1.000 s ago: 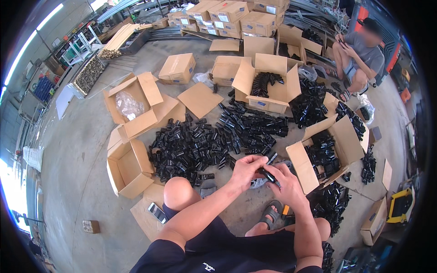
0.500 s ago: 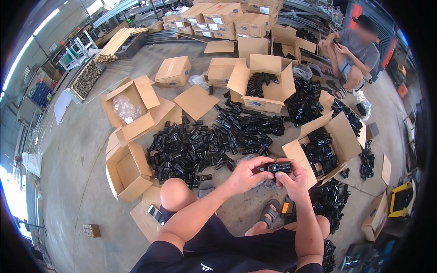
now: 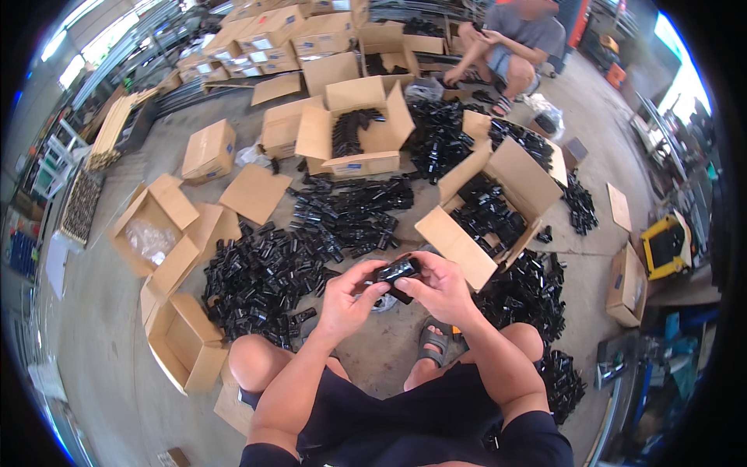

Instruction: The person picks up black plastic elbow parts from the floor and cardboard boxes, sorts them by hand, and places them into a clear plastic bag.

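A glossy black cylindrical fitting (image 3: 399, 270) is held up in front of my knees. My left hand (image 3: 348, 302) grips its left end with thumb and fingers. On the other end, my right hand (image 3: 442, 289) is closed, its thumb pressed along the near side. Fingers cover parts of both ends. Beyond my left hand spreads a loose heap of similar black fittings (image 3: 268, 272). Right of my right hand stands an open carton (image 3: 537, 187) partly filled with them, and another pile (image 3: 525, 292) lies beside it.
A further open carton (image 3: 362, 165) holds a row of fittings. At left are an open box with clear plastic (image 3: 149, 240) and an open brown box (image 3: 183, 350). A person (image 3: 513, 39) squats at the far right. Stacked cartons (image 3: 268, 31) stand behind; a yellow-black object (image 3: 668, 247) is at right.
The view has swung right, so the surroundings sit further left. Both hands still hold the fitting, which is now tilted differently between the fingers. The other person has lowered one hand toward the floor.
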A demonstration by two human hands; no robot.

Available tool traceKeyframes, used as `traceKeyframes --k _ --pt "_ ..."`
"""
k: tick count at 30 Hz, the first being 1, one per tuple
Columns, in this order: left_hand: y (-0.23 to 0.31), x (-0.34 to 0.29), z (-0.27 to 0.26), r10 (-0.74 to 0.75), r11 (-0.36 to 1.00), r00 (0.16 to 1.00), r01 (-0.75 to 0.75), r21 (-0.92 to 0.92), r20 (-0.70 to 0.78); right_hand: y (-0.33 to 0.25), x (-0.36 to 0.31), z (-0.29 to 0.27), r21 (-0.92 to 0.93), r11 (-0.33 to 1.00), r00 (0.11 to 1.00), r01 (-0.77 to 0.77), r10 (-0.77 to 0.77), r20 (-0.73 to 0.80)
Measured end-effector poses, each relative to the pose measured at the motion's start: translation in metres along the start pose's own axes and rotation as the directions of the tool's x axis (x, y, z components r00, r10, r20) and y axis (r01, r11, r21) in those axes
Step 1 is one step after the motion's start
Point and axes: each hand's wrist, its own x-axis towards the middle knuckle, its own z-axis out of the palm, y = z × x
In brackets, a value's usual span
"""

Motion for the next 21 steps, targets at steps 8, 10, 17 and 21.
traceKeyframes --k 8,10,17,21 --pt "0.0 0.003 0.003 -0.014 0.998 0.996 0.009 -0.062 -0.086 -0.007 0.0 -0.006 -0.041 0.998 0.999 -0.048 0.048 -0.006" --pt "-0.004 0.005 -0.001 -0.017 0.998 0.999 0.014 -0.057 -0.043 0.001 0.002 -0.008 -0.018 0.999 0.999 -0.039 0.039 0.014" --pt "-0.002 0.004 0.002 -0.097 0.992 0.995 0.098 -0.078 0.015 0.001 -0.001 -0.008 -0.07 0.995 0.998 -0.068 0.068 -0.01" --pt "-0.001 0.005 0.001 -0.141 0.984 0.989 0.144 -0.103 0.032 0.0 0.001 -0.008 -0.053 0.994 0.995 -0.094 0.095 0.015"
